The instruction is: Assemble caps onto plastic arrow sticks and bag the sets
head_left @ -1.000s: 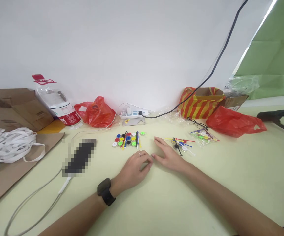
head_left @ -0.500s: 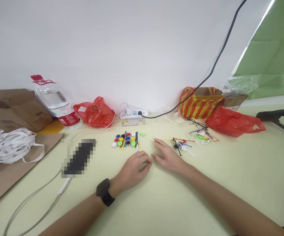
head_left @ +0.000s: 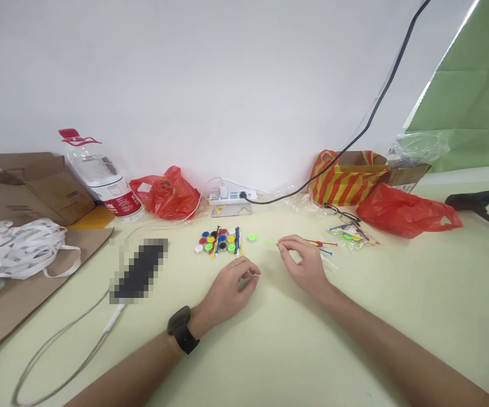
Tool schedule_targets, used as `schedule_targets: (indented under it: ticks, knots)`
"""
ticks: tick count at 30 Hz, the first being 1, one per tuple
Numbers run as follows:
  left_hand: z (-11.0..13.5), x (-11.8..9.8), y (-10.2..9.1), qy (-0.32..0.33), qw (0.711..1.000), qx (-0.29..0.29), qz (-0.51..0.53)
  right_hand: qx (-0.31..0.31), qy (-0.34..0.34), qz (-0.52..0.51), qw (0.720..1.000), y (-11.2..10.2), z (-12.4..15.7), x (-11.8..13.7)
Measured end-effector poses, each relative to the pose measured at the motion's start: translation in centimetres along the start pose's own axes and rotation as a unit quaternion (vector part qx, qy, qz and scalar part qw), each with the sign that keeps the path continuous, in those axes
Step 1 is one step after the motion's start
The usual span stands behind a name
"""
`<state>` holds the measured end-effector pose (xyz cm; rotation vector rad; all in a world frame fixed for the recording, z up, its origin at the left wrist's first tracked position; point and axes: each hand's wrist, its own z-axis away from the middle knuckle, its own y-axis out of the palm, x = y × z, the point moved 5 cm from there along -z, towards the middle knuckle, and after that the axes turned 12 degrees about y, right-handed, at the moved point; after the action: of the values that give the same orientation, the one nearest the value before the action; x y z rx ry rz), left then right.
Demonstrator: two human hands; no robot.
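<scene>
My right hand pinches one end of a thin bright green plastic stick between thumb and fingertips. The stick's other end points left toward a green disc. My left hand, with a ring and a black watch, is curled just above the table, thumb and fingertips drawn together; whatever they hold, if anything, is too small to make out. Beyond it lie rows of small coloured discs, with thin coloured sticks among them. Behind my right hand, red, blue and white sticks are partly hidden.
A white power strip with a black cable stands by the wall. Red plastic bags, a large bottle and a cardboard box line the back. At left lie a blurred dark object and white straps.
My right hand has shifted right, and its stretched fingers have closed on the green stick. My left hand stays curled in nearly the same place. The view has shifted slightly.
</scene>
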<state>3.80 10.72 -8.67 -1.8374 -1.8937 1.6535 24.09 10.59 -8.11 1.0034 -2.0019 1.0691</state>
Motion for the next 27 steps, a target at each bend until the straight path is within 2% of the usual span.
schedule_targets:
  ticks: [6, 27]
  knots:
    - [-0.1, -0.2, 0.1, 0.015, 1.000, 0.017, 0.009, 0.059, -0.025, 0.023, 0.998, 1.4, 0.2, -0.5]
    - [-0.1, -0.5, 0.1, 0.015, 0.999, 0.036, -0.008, 0.067, -0.009, 0.024, 0.997, 1.2, -0.2, -1.1]
